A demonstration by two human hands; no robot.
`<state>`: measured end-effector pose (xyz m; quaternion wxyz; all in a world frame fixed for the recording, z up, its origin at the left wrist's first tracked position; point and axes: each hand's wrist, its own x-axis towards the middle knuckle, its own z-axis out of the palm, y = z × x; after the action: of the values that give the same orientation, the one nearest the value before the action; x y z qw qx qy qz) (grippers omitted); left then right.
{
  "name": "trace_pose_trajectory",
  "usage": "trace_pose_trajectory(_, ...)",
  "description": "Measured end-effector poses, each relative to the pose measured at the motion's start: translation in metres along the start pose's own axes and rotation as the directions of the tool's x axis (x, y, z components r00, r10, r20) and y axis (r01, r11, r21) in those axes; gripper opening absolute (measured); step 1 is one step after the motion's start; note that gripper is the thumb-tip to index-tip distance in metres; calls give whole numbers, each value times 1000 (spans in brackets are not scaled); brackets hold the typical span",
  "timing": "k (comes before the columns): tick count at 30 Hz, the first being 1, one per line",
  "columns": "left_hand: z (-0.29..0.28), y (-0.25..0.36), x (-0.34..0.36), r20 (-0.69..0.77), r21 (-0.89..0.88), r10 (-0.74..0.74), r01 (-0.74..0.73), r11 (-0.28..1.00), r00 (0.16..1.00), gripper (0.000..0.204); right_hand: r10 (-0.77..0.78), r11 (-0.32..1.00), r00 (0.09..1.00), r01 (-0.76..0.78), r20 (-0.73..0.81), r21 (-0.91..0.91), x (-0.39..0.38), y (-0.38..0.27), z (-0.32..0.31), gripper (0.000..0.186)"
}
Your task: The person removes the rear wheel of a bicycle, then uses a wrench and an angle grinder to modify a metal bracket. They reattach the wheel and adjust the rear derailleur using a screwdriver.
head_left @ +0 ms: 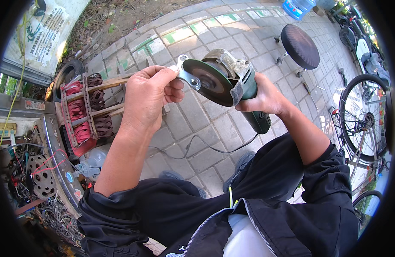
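Angle grinder (231, 83), green body w/ dark disc (208, 81) facing up, is held in mid-air over the brick pavement (197, 128), between both hands. Right hand (266, 96) is clenched round the grinder's body, just behind the metal guard. Left hand (150, 96) grips a flat metal spanner (186, 73) whose end sits on the disc's centre hub. Black cord (197, 145) hangs from the grinder's tail & loops down over the bricks toward the person's lap. Both sleeves of a black jacket are pushed up the forearms. Round black stool (300, 46) stands on the pavement beyond the right hand, well apart. Bicycle wheel (362, 118) at right edge. Wooden rack w/ red & brown straps (84, 111) lies left of the left hand, beside a cluttered parts tray (39, 171).
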<state>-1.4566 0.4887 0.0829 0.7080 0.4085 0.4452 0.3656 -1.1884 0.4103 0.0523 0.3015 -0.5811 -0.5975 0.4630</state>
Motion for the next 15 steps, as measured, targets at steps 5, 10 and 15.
trace_pose_trajectory(5,0,0,1,-6,-4,-2,2,1000,1000,10,1,1000,1000,-1,-9,8,1,1,1,61)
trace_pose_trajectory(10,-1,0,2,-8,3,-2,2,1000,1000,10,11,1000,1000,-11,-1,25,2,-1,1,62)
trace_pose_trajectory(15,-2,-1,3,-7,-11,-1,1,1000,1000,9,-9,1000,1000,9,-8,16,2,5,1,62)
